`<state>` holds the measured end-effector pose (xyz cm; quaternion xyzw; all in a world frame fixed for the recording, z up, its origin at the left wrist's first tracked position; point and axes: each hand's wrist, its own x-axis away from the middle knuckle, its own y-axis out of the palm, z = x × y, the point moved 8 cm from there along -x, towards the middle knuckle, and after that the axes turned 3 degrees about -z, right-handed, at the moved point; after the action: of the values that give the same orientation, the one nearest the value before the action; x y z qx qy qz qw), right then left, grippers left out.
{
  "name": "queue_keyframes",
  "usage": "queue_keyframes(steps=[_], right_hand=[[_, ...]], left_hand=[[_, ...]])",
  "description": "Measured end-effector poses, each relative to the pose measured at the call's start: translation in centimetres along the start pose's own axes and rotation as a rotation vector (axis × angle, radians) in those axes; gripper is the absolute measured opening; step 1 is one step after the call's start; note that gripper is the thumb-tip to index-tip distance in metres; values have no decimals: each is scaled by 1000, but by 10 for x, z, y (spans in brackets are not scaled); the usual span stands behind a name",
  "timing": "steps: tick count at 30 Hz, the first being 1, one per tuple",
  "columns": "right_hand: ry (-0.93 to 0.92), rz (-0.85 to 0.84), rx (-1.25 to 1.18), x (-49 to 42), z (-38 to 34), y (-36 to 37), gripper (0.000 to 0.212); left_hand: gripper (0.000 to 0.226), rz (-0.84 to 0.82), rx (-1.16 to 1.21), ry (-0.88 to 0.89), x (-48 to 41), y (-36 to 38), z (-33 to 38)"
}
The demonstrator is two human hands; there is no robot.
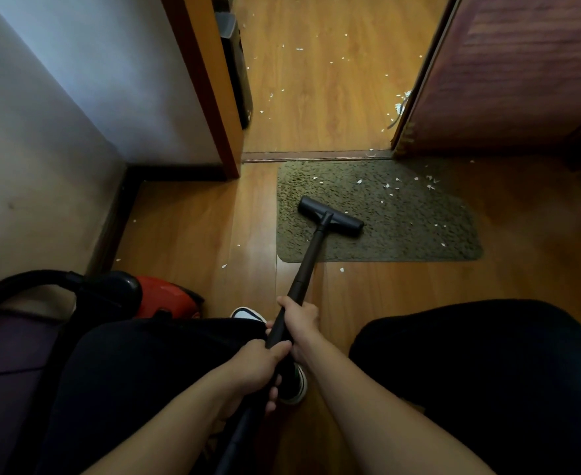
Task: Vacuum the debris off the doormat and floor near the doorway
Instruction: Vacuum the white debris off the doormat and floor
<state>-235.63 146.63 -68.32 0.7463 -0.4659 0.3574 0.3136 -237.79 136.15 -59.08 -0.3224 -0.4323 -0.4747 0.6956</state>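
While your left hand [256, 366] and leading right hand [299, 322] clench the black vacuum wand [311, 255], white paper scraps [390, 186] lie right of its black T-shaped nozzle [345, 221].

Right hand [299, 320] ahead of left hand [258, 366], both gripping wand [307, 258].

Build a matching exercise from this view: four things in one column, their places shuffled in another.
1 black T-shaped vacuum head
2 red vacuum canister
3 olive shaggy doormat
4 black vacuum wand

A gripped by left hand and right hand
B resting on the doormat
C on the wooden floor, person's left
D along the threshold strip

Pairs: 1-B, 2-C, 3-D, 4-A
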Motion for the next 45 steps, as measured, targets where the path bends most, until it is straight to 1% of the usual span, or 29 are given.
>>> queue_keyframes(steps=[5, 12, 15, 20, 24, 27, 35, 38, 45], right_hand=[[-2, 26, -15, -25, -22, -14, 29], [-61, 82, -45, -66, -76, -36, 25], [-86, 108, -64, -82, -101, -45, 23], [-118, 127, -85, -107, -132, -56, 24], [-116, 124, -112, -125, -149, -56, 25], [-113, 120, -121, -134, -158, -57, 18], [-87, 83, -86, -132, -144, -44, 22], [-81, 78, -73, -119, -133, -37, 21], [-48, 60, -56, -77, -94, -26, 29]], left_hand=[[28, -33, -11, 22, -21, 8, 29], [26, -73, -44, 35, -65, 18, 82], [23, -73, -44, 86, -83, 24, 109], [24, -59, -73, 125, -104, 29, 140], [21, -52, -54, 114, -120, 31, 161], [19, -53, -45, 116, -128, 33, 170], [25, -32, -54, 81, -114, 26, 158], [25, -23, -58, 82, -99, 22, 148], [30, -23, -91, 39, -62, 10, 108]])
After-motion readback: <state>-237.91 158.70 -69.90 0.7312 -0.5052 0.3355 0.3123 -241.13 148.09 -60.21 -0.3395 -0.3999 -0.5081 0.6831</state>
